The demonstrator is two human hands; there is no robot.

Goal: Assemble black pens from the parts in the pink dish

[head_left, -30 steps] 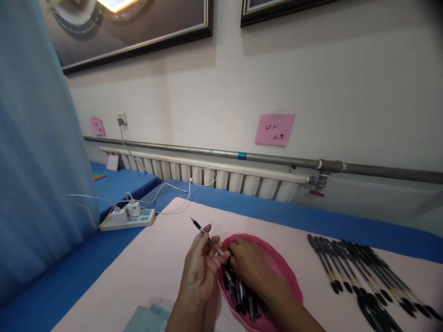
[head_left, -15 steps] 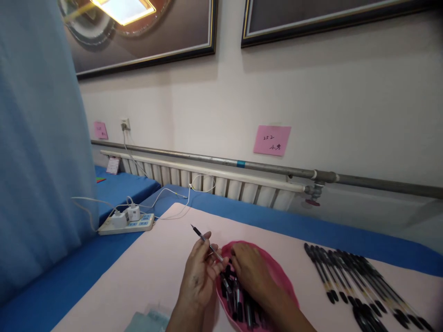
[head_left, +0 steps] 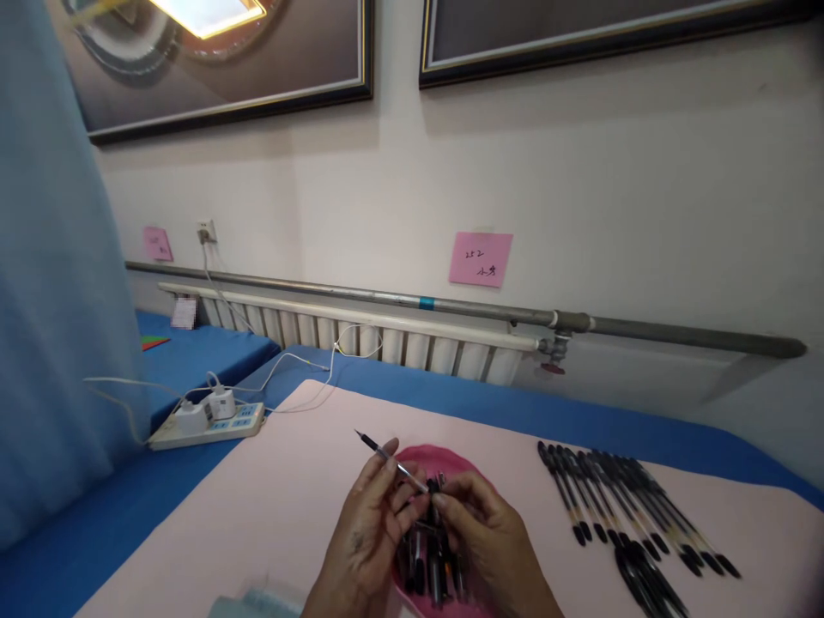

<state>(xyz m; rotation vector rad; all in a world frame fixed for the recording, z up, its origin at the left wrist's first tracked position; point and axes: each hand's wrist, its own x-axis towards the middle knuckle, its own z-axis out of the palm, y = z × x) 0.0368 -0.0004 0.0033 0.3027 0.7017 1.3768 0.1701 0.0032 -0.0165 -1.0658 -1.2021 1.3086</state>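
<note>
At lower centre, I find the left hand [head_left: 366, 528] clamped on a pen [head_left: 408, 475], the right hand [head_left: 494, 534] at its rear end; the latter's grip I cannot tell.

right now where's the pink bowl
The bowl is on the sheet, at the head view's bottom just right of centre, partly hidden by the left hand and right hand, with the laid-out pens to its right.

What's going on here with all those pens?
A person's left hand holds a pen, its tip pointing up and away. The right hand is at the pen's back end; whether it grips it is unclear. Beneath is a pink bowl of dark pens. More pens lie to the right on pink sheeting.
</note>
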